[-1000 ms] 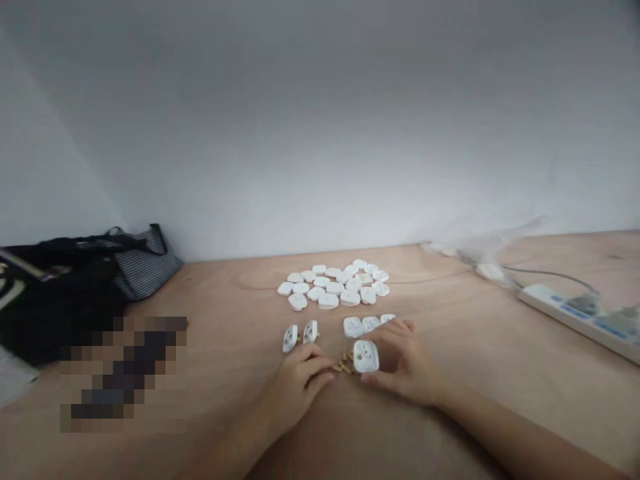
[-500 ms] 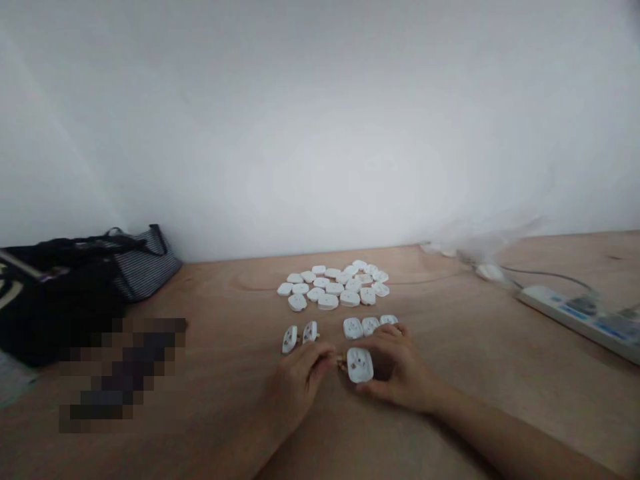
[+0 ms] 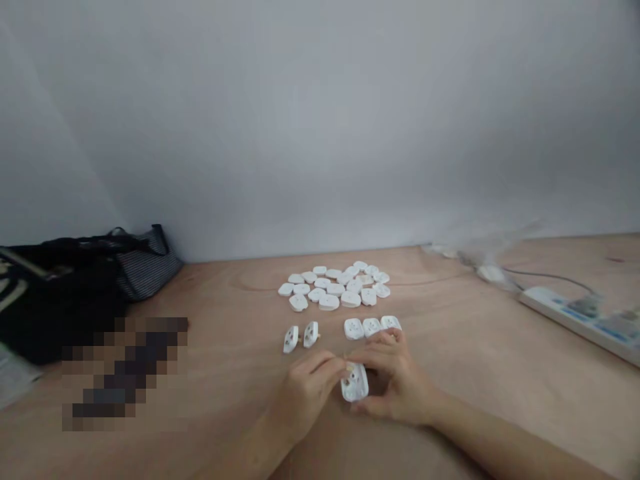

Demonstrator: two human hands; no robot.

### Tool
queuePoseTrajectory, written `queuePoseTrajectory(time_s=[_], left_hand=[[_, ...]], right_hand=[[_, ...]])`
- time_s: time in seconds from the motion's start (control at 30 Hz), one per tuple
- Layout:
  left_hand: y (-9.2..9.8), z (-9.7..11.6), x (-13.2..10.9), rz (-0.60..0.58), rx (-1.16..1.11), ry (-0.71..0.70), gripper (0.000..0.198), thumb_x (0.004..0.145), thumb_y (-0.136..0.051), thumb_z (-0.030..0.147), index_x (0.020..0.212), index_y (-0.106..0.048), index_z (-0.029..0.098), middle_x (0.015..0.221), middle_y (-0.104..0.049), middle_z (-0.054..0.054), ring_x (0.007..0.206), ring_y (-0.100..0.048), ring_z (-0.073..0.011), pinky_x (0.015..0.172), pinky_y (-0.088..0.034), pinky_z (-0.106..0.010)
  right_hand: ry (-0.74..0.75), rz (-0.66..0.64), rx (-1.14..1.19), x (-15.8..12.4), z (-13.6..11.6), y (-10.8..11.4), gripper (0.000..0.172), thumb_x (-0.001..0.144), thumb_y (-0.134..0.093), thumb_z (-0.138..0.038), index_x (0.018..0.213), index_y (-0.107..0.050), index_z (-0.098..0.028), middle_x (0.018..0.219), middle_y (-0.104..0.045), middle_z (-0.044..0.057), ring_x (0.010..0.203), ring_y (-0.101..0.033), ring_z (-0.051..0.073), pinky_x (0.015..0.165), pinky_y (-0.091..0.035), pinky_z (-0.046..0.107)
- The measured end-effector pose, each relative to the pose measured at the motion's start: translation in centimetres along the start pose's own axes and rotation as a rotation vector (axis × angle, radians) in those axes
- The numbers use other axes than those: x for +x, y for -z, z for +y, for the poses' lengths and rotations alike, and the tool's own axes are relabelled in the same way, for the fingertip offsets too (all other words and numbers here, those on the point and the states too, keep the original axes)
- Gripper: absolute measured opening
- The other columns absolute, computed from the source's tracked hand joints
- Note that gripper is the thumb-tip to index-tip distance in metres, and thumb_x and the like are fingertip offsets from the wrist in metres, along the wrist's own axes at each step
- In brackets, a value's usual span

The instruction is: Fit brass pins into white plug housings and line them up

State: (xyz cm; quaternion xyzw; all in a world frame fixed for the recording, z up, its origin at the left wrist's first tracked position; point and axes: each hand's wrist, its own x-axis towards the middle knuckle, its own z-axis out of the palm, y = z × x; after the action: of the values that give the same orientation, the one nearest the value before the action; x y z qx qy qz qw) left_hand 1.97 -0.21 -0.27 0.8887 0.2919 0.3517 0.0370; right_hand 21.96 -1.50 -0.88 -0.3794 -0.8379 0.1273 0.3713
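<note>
My right hand (image 3: 393, 377) is closed around a white plug housing (image 3: 356, 385), its hollow inner side facing me and tilted. My left hand (image 3: 315, 383) is closed in a pinch at the upper left of that housing, on a small brass-coloured part partly hidden by the fingertips. Beyond my left hand, a white plug half (image 3: 291, 339) and a second plug half (image 3: 311, 334) stand on edge, brass-coloured pins pointing right. Just past my right hand lies a row of 3 white housings (image 3: 371, 327), hollow side up.
Several white plug covers (image 3: 329, 303) lie grouped farther back on the wooden table (image 3: 230, 373). A power strip (image 3: 575, 320) with a cord and a clear plastic bag (image 3: 480, 253) are at right. Dark bags (image 3: 65, 287) and a pixelated dark object (image 3: 135, 367) occupy the left.
The left fingertips have moved right and now meet the housing's upper left. The housing has shifted slightly down and left in my right hand; the brass-coloured part has moved over its edge.
</note>
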Motion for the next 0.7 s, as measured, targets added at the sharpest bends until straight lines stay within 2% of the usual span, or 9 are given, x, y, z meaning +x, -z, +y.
queuePoseTrajectory(time_s=[0.27,0.5,0.7], left_hand=[[0.6,-0.31,0.09,0.03,0.008,0.01,0.025,0.094,-0.044,0.025,0.082,-0.065,0.017,0.074,-0.064,-0.003,0.067,-0.059,-0.0135,0.064,-0.048,-0.022],[0.34,-0.32,-0.05,-0.004,-0.051,0.007,0.022,0.093,-0.047,0.026,0.084,-0.065,0.018,0.076,-0.065,-0.003,0.069,-0.061,-0.0139,0.066,-0.048,-0.022],[0.03,0.05,0.01,0.065,-0.18,0.177,0.013,0.082,-0.064,0.028,0.077,-0.061,0.016,0.067,-0.06,0.001,0.06,-0.057,-0.0123,0.057,-0.045,-0.02]], right_hand=[[-0.001,0.021,-0.019,-0.03,-0.08,0.0,0.05,0.062,-0.073,-0.051,0.104,-0.062,-0.027,0.087,-0.069,0.0,0.088,-0.057,0.022,0.087,-0.026,0.04],[0.048,0.035,-0.001,-0.05,0.01,-0.13,0.049,0.063,-0.072,-0.053,0.103,-0.063,-0.026,0.089,-0.07,0.002,0.087,-0.058,0.022,0.089,-0.025,0.041],[0.068,0.01,-0.018,-0.2,0.08,-0.35,0.053,0.064,-0.072,-0.055,0.108,-0.062,-0.028,0.09,-0.071,0.002,0.09,-0.058,0.023,0.089,-0.024,0.042]])
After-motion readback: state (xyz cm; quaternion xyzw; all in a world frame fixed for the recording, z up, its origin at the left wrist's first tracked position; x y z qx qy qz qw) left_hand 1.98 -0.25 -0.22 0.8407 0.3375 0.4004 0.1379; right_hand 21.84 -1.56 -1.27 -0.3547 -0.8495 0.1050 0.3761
